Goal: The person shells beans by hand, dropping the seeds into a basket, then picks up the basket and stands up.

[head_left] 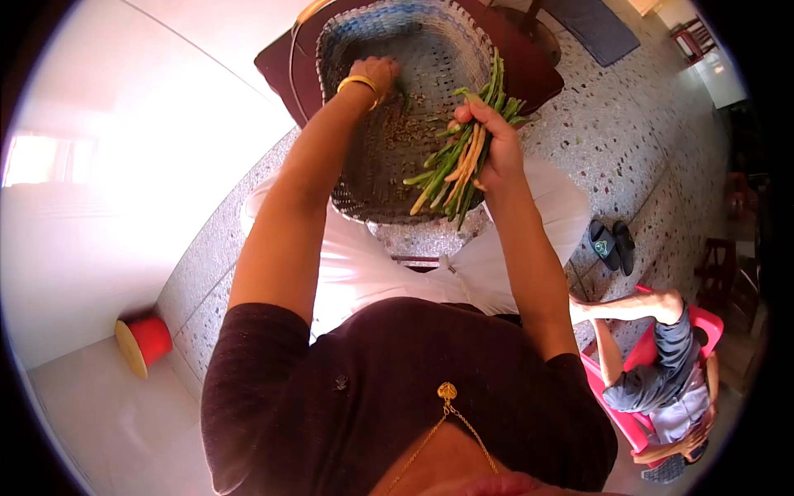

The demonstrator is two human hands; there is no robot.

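Deep inside the woven basket (404, 7), near its far left side, my left hand (376, 74) reaches down with curled fingers and a yellow bangle at the wrist. A dark green piece (403, 93) lies just by its fingertips; whether they grip anything is hidden. My right hand (499, 145) is closed round a bunch of long beans (447, 165), mostly green with some pale tan pods, above the basket's right side. Small brown and green bits (405, 128) are scattered over the basket floor.
Under the basket is a dark red stool or table top (529, 78). Black slippers (612, 246) lie on the speckled floor at right. Beyond them a person (670, 380) sits on a pink chair (705, 326). A red round object (149, 341) stands at lower left.
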